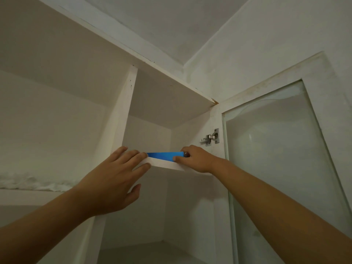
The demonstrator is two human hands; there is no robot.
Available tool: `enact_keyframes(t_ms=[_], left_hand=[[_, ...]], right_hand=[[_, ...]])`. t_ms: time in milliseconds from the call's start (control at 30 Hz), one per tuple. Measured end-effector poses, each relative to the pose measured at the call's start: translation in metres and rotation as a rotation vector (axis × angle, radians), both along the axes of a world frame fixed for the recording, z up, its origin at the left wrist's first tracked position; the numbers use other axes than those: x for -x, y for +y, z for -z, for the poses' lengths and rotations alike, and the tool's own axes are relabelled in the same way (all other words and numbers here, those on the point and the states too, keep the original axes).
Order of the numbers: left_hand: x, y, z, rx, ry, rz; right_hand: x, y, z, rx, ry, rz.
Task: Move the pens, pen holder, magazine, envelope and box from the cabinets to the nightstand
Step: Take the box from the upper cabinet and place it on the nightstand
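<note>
A blue box (163, 156) lies on a high white shelf (165, 165) inside the open cabinet, only its front face showing above the shelf edge. My left hand (116, 178) reaches up to the box's left end, fingers laid over the shelf edge and touching the box, thumb below the shelf. My right hand (194, 159) grips the box's right end, thumb on its front face and fingers curled behind it. The pens, pen holder, magazine and envelope are out of sight.
The cabinet's glass door (282, 168) stands open on the right, hung on a metal hinge (210, 139). A vertical divider (122, 119) splits the cabinet. A white cloth (32, 182) lies on the left shelf. The top board (167, 92) hangs close above.
</note>
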State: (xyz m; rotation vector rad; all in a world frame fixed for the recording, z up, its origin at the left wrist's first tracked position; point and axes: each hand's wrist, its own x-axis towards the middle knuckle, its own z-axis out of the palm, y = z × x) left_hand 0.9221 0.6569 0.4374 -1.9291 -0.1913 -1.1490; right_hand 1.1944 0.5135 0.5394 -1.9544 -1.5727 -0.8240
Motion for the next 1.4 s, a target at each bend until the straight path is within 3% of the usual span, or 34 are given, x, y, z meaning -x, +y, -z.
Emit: enact_keyframes(t_ms=[100, 367, 600, 767, 933, 1133, 1400], left_hand=[[-0.001, 0.0, 0.0, -0.001, -0.002, 0.013], [0.0, 0.0, 0.0, -0.001, 0.0, 0.018], [0.001, 0.0, -0.001, -0.003, 0.002, 0.031], [0.001, 0.002, -0.003, 0.026, 0.014, 0.019], [0.005, -0.001, -0.002, 0.073, 0.04, 0.062], [0.004, -0.014, 0.028, 0.298, -0.01, 0.429], [0.0, -0.05, 0.178, 0.724, 0.027, 0.816]], right_hand=[[0.009, -0.005, -0.001, -0.001, -0.051, -0.006], [0.03, 0.002, -0.006, 0.066, 0.056, 0.038], [0.02, -0.047, -0.006, 0.06, 0.023, 0.042], [0.029, -0.063, 0.004, 0.167, 0.03, 0.164], [0.049, -0.084, 0.029, 0.091, 0.06, 0.18], [0.078, -0.133, 0.079, 0.004, 0.109, 0.212], [0.113, -0.193, 0.207, 0.022, 0.137, 0.335]])
